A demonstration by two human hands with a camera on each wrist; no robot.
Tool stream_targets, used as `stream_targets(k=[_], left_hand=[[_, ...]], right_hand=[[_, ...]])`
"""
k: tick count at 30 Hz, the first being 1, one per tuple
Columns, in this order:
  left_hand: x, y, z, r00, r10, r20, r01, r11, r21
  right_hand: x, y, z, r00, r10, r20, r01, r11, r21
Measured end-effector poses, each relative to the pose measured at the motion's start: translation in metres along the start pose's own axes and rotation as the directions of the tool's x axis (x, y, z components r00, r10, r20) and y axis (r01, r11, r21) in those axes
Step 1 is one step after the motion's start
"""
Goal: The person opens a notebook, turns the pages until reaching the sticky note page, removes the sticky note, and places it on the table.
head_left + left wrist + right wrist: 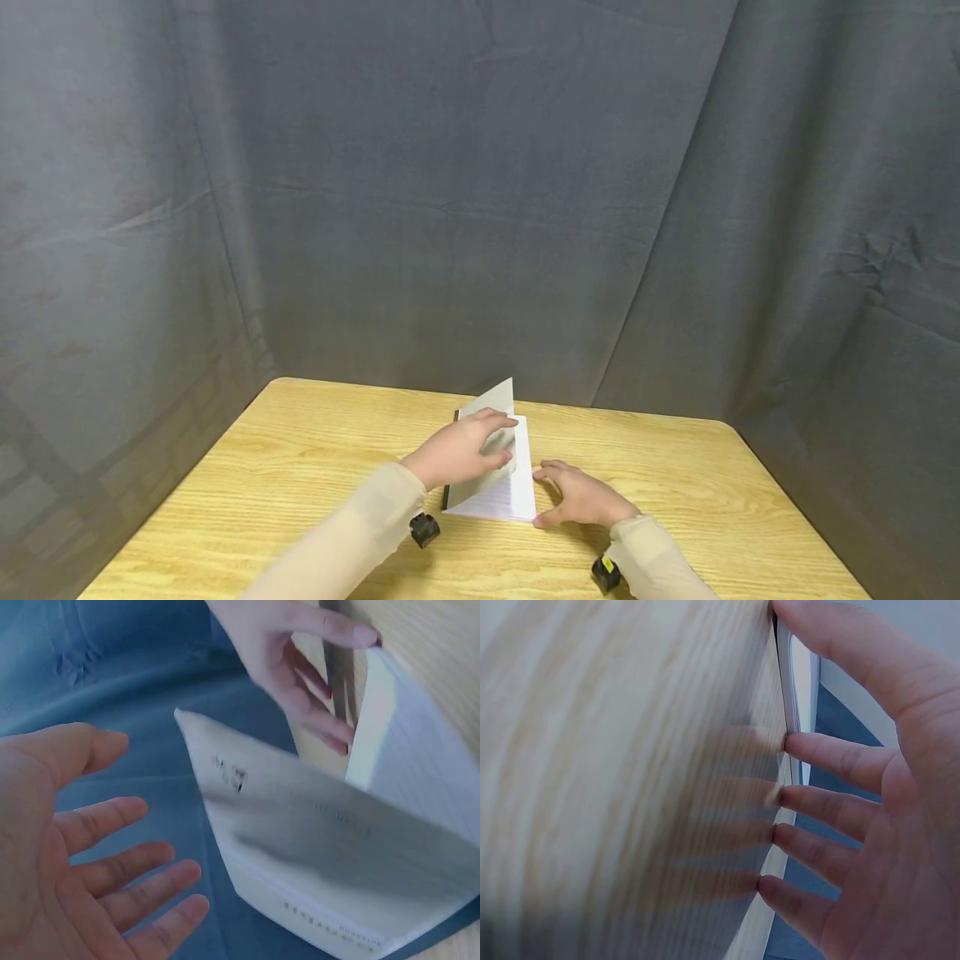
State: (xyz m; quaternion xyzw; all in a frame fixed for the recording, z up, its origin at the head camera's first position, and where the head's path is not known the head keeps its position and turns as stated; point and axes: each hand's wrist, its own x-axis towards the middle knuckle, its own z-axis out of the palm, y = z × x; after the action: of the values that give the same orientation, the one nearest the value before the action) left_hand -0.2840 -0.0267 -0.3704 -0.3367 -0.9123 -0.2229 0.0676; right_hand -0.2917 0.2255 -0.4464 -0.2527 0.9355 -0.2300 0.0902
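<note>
A notebook with a grey cover (495, 402) and a dark spine lies on the table, its cover standing tilted up over the white lined pages (523, 479). Small print shows on the outside of the cover in the left wrist view. My left hand (461, 450) is at the cover's outer side, thumb and fingers spread and relaxed, with nothing in its grasp. At the right edge of the pages is my right hand (581, 496). Its thumb tip and index fingertip touch the notebook's edge, and the other fingertips rest on the table beside it, as the right wrist view shows.
The wooden table (315, 450) has rounded far corners. Grey cloth curtains (450, 208) hang behind it and along both sides. A small black camera (424, 529) is strapped at the left wrist, another (606, 573) at the right.
</note>
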Motion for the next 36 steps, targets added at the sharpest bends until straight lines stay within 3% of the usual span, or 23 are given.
stream_targets(k=[8, 18, 27, 36], left_hand=[[0.002, 0.009, 0.015, 0.998, 0.01, 0.061, -0.017, 0.994, 0.109], [0.002, 0.006, 0.025, 0.999, 0.034, 0.039, -0.041, 0.98, 0.196], [0.001, 0.006, 0.022, 0.999, 0.034, 0.031, -0.04, 0.977, 0.208], [-0.008, -0.001, 0.005, 1.0, 0.012, 0.013, -0.014, 0.987, 0.157]], right_hand=[[-0.001, -0.001, 0.0, 1.0, -0.005, 0.0, 0.005, 1.0, -0.017], [0.001, 0.001, 0.0, 1.0, -0.02, -0.002, 0.02, 1.0, -0.018], [0.002, 0.005, 0.001, 1.0, -0.014, 0.004, 0.014, 1.0, -0.01], [0.004, 0.006, 0.001, 1.0, -0.005, 0.01, 0.005, 1.0, -0.003]])
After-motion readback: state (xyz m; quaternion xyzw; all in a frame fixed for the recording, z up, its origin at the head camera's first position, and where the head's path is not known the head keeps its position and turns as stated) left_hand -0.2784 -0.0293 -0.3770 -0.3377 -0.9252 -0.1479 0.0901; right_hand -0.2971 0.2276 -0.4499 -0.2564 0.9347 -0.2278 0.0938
